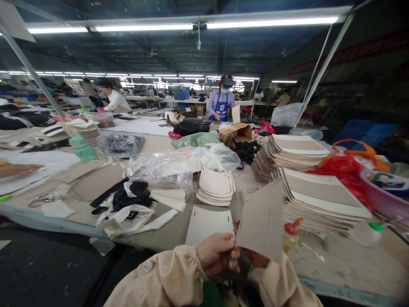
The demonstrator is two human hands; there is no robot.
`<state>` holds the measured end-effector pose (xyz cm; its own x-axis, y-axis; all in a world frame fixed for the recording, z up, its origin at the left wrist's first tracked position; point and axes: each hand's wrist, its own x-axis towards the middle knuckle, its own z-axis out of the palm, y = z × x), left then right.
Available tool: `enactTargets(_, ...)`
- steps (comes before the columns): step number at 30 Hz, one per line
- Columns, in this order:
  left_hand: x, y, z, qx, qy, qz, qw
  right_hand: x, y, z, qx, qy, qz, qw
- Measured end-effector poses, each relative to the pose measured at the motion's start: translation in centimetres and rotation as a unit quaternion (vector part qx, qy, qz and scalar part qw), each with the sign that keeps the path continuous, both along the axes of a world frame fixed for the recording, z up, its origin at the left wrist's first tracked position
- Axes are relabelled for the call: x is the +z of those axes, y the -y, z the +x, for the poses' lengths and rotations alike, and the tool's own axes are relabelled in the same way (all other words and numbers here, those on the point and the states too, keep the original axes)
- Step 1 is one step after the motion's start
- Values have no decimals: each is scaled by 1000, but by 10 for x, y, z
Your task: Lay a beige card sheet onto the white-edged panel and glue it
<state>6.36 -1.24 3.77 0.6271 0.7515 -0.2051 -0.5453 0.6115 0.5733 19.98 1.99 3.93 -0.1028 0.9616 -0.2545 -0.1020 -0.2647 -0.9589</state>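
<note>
head cam view: left hand (217, 254) is pinching the lower edge of a grey-brown card piece (262, 219) between thumb and fingers, and the right hand (255, 257) sits mostly hidden behind that same piece, so can't really tell its grip. card stands upright just above both hands, tilted a bit. right past the left hand lies a single white cut panel (207, 223) flat on the table (345, 260), beyond it a small stack of white panels (215, 186). off to the right, tall piles of layered boards (319, 200). looks like plenty still unworked, one piece in hand.
</note>
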Motion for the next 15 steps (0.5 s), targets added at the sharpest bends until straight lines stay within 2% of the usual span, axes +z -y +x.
enactTargets(3,-4,2,-9,-12,-86,19,996,5,-4,4,17,-125,-23,992)
enactTargets(5,-1,-3,-30,-10,-176,49,983,7,-9,10,13,-195,-56,979)
enactTargets(6,2,-7,-44,12,-216,59,975,7,-11,15,2,-206,-67,976)
enactTargets(9,16,-18,-89,147,-282,50,947,0,-16,26,-32,-156,-86,984)
enactTargets(10,21,-21,-102,169,-295,43,939,-4,-17,29,-36,-132,-91,986)
enactTargets(12,28,-23,-119,165,-318,56,932,-12,-17,30,-29,-77,-92,992)
enactTargets(15,29,-23,-126,147,-379,102,908,-24,-17,27,-1,30,-57,998)
